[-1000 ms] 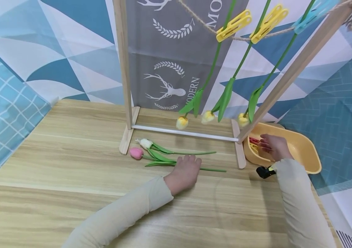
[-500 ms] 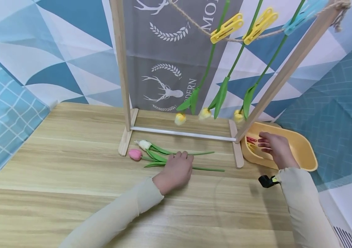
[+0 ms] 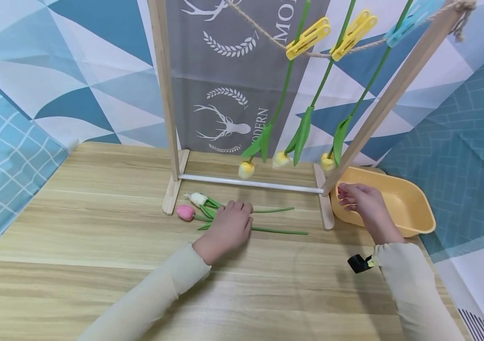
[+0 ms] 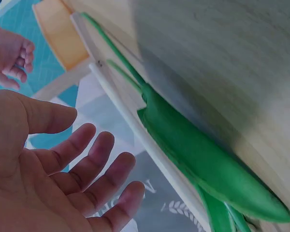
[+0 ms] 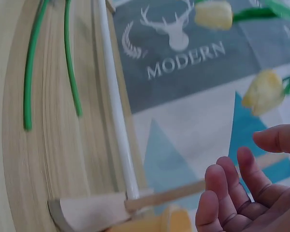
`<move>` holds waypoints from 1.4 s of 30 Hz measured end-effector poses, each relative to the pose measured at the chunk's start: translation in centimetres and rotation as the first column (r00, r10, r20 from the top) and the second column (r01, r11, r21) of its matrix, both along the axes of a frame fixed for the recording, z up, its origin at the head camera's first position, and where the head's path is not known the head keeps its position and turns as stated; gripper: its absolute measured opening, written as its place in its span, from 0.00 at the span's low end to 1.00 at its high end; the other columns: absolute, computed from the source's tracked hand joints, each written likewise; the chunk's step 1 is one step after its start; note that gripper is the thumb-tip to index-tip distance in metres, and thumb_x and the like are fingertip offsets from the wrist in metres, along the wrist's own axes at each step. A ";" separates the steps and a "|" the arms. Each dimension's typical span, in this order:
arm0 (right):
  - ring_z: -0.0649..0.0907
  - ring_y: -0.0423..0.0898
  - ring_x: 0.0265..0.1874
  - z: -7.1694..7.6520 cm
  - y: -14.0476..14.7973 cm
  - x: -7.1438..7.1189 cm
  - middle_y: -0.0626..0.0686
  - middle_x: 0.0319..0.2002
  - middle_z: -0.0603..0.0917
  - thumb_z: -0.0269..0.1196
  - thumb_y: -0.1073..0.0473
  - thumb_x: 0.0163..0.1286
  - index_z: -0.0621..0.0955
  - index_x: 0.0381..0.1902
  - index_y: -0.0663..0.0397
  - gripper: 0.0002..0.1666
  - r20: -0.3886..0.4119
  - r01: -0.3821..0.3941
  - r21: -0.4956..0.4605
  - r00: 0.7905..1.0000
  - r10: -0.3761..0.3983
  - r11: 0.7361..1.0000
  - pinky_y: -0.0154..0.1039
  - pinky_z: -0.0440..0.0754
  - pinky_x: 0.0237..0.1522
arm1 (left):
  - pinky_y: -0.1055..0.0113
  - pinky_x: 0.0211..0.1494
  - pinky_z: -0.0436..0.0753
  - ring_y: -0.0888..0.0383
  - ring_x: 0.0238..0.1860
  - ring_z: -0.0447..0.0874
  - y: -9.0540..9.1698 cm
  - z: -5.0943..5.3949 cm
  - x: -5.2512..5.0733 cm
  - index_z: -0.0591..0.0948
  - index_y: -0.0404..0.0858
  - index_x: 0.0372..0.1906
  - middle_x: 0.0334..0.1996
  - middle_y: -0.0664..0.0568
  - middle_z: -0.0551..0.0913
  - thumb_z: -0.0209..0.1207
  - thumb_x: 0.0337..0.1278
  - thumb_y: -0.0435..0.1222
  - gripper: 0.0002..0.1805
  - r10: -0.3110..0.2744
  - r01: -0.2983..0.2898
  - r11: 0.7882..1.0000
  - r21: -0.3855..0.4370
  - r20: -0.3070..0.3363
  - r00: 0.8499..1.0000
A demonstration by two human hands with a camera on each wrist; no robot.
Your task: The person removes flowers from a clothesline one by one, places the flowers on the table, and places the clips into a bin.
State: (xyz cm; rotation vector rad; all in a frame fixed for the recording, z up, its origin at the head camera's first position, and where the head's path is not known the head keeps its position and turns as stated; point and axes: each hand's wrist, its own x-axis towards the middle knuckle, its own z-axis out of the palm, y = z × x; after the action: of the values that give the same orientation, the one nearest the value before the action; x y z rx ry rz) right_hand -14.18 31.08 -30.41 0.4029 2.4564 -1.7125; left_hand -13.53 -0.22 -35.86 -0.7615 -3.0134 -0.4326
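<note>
My left hand (image 3: 230, 228) hovers over two artificial tulips lying on the table, its fingers relaxed. In the left wrist view, a gap separates those fingers from the green leaf (image 4: 193, 154). The pink tulip (image 3: 185, 212) and the white tulip (image 3: 198, 199) point left, and the hand hides part of their stems and leaves. Above the near end of the yellow bin (image 3: 410, 201) is my right hand (image 3: 367, 208). A bit of red clothespin (image 3: 340, 190) shows by its fingertips. The right wrist view shows the thumb apart from loosely bent fingers (image 5: 217, 181), with nothing between them.
Three yellow-white tulips hang head down from a twine (image 3: 263, 31), held by two yellow clothespins (image 3: 307, 39) and a blue clothespin (image 3: 410, 23). The wooden frame has a right post (image 3: 388, 102) beside the bin and a white bar (image 3: 250, 183) low across it.
My left hand has moved left along the tulips, uncovering more stem. My right hand has shifted slightly left over the bin, now covering the yellow clothespin and most of the red one.
</note>
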 end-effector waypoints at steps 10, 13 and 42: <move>0.79 0.35 0.30 1.6 -2.7 1.2 0.38 0.29 0.81 0.55 0.44 0.68 0.78 0.38 0.47 0.15 -0.097 -0.083 -0.007 0.992 0.082 0.997 0.28 0.79 0.36 | 0.53 0.37 0.76 0.47 0.40 0.77 -1.8 2.1 -0.5 0.77 0.38 0.44 0.37 0.46 0.79 0.51 0.64 0.38 0.10 0.051 -0.040 0.988 0.146 -0.073 0.996; 0.79 0.35 0.30 2.4 -3.6 1.4 0.40 0.29 0.82 0.55 0.47 0.69 0.78 0.39 0.53 0.15 -0.129 -0.107 -0.026 0.986 0.103 0.994 0.28 0.79 0.35 | 0.51 0.39 0.77 0.47 0.42 0.78 -2.4 2.8 -0.6 0.77 0.37 0.44 0.39 0.46 0.80 0.52 0.64 0.39 0.11 0.069 -0.050 0.981 0.187 -0.094 0.993; 0.81 0.41 0.29 12.6 -9.7 0.7 0.48 0.31 0.84 0.62 0.50 0.64 0.80 0.38 0.56 0.14 -0.382 -0.182 -0.121 0.916 0.123 0.976 0.29 0.80 0.35 | 0.59 0.54 0.73 0.50 0.47 0.74 -2.1 9.0 -2.9 0.75 0.33 0.43 0.42 0.44 0.77 0.50 0.65 0.36 0.10 0.100 0.053 0.737 0.674 -0.186 0.978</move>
State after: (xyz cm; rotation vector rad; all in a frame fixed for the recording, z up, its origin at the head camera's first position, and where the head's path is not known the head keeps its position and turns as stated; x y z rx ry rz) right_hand -13.50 21.39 -17.85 -0.1463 2.4828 -2.0492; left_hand -16.39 -2.28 -26.81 -0.6350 -2.3637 -1.2635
